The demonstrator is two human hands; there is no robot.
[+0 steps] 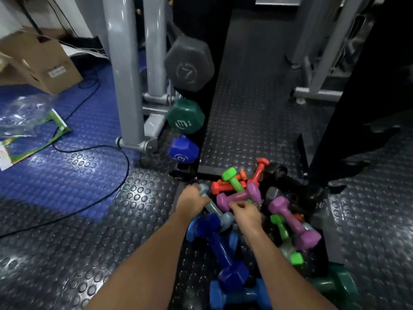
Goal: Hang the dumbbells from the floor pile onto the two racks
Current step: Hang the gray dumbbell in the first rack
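The left hand (191, 201) is curled around the handle of a pale grey-blue dumbbell (215, 210) at the near left edge of the pile. The right hand (244, 212) reaches in just beside it, fingers bent and pinching at the handle of a purple dumbbell (239, 195); whether it has a firm hold I cannot tell for sure, but the fingers look closed on it.

Around the hands the floor pile (268, 211) is large: orange, green, purple, black and blue dumbbells lie heaped and crossed on the studded mat (89, 242), with more blue ones nearest the camera.

Farther off on the left, the black rack (206, 135) already carries three: a grey dumbbell (190, 63) at the top, a green one (185, 116) below, a blue one (183, 151) lowest. The second rack (348, 130) on the right shows nothing hung, as far as visible. By my reading the job is barely begun; most of the pile remains.
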